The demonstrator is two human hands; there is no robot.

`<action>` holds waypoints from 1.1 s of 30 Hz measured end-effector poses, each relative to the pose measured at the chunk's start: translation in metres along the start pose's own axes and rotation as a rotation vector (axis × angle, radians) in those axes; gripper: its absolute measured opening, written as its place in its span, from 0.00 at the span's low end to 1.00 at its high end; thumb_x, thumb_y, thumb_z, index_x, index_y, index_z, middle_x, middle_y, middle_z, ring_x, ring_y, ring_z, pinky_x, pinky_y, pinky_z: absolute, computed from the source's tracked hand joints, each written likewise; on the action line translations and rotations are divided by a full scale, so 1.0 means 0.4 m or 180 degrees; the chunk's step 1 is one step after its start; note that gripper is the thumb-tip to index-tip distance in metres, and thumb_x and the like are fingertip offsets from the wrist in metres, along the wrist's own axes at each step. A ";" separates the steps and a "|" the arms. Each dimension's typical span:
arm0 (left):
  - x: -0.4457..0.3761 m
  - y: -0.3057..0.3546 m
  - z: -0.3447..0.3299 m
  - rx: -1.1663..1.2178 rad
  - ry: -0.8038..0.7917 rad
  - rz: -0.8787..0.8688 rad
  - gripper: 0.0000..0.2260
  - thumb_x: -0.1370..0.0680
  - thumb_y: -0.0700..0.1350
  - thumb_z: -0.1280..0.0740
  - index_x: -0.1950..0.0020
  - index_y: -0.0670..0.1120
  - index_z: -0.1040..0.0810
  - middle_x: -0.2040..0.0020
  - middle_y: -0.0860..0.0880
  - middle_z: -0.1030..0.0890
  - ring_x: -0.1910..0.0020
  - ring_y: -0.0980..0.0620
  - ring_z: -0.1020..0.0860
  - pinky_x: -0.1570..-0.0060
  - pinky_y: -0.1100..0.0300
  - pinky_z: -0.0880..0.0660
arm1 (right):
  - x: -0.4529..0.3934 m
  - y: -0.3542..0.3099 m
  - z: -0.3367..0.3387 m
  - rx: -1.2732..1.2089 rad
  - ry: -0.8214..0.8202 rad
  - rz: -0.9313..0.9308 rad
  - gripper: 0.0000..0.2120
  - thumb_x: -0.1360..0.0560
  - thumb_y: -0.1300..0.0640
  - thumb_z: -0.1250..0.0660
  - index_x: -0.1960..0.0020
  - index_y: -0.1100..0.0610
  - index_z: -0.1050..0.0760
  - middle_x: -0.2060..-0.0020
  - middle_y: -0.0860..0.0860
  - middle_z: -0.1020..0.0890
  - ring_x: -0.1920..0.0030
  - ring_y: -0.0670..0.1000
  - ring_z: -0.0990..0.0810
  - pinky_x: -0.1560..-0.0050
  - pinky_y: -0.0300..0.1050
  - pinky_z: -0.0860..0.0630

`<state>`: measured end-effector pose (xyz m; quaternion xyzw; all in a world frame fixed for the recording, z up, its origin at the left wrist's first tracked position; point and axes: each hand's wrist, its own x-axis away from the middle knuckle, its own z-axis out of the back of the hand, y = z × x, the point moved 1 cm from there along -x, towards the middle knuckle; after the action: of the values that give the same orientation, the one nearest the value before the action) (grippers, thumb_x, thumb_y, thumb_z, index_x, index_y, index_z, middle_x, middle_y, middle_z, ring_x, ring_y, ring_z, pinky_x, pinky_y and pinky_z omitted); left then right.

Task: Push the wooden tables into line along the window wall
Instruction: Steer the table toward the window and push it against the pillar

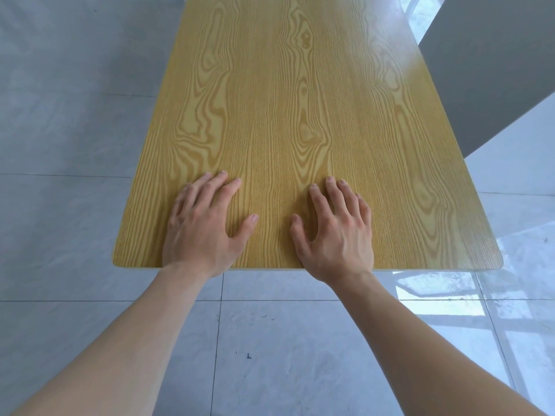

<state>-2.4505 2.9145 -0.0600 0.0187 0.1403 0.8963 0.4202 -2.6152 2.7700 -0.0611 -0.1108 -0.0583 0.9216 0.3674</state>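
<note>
A wooden table [300, 115] with a yellow-brown grain pattern fills the middle of the view and runs away from the person, its near short edge just in front of the body. The top has rounded corners and a thin pale edge band. No brand, label or writing can be read on the table or anywhere else.

The left hand [204, 226] lies flat on the tabletop near the close edge, palm down, fingers spread and stretched forward, the thumb pointing toward the middle. It is open and grips nothing; the heel of the palm sits at the table's edge. The right hand [336, 232] lies in the same way just beside it, also open and flat, palm down, thumb turned inward toward the left thumb. The two thumbs are near each other but apart. Both bare forearms reach up from the bottom of the view.

The table stands on a floor of glossy grey tiles [285, 340]. On the right side the tiles reflect bright window light [444, 298]. To the upper right, beside the far part of the table, stands a grey wall surface [495, 70] with a white surface [516, 157] below it.
</note>
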 end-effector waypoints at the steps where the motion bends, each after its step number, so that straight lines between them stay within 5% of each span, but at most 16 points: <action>1: 0.001 -0.001 0.000 0.0007 0.0004 0.0001 0.31 0.20 0.68 0.46 0.21 0.55 0.35 0.20 0.54 0.36 0.19 0.51 0.44 0.21 0.45 0.45 | 0.001 0.000 -0.001 -0.0001 0.0000 0.0001 0.32 0.20 0.37 0.43 0.24 0.56 0.31 0.22 0.59 0.33 0.20 0.60 0.39 0.22 0.62 0.42; 13: 0.000 0.001 0.007 0.0027 -0.0090 -0.0023 0.31 0.20 0.67 0.46 0.20 0.53 0.35 0.19 0.52 0.36 0.18 0.49 0.44 0.20 0.44 0.47 | 0.004 0.001 0.007 -0.0108 0.0039 -0.0017 0.31 0.20 0.37 0.41 0.25 0.55 0.30 0.23 0.57 0.31 0.21 0.59 0.39 0.22 0.61 0.42; 23: 0.006 0.030 0.155 -0.0214 -0.0785 -0.0149 0.35 0.20 0.71 0.54 0.18 0.53 0.41 0.18 0.50 0.38 0.18 0.48 0.44 0.19 0.47 0.49 | -0.037 -0.049 0.187 -0.0043 -0.1262 -0.0131 0.34 0.18 0.36 0.47 0.18 0.52 0.46 0.18 0.55 0.41 0.18 0.56 0.46 0.19 0.54 0.46; 33: -0.055 0.071 0.428 -0.0452 -0.1258 0.0180 0.34 0.19 0.70 0.50 0.17 0.54 0.44 0.18 0.53 0.41 0.19 0.50 0.45 0.20 0.51 0.50 | -0.117 -0.080 0.387 -0.0132 -0.1939 0.0115 0.34 0.18 0.34 0.45 0.19 0.51 0.42 0.18 0.55 0.41 0.18 0.56 0.45 0.19 0.54 0.46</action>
<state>-2.4316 2.9208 0.1137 0.1683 -0.0089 0.8943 0.4144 -2.5991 2.7568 0.1025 0.1622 -0.1826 0.9174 0.3143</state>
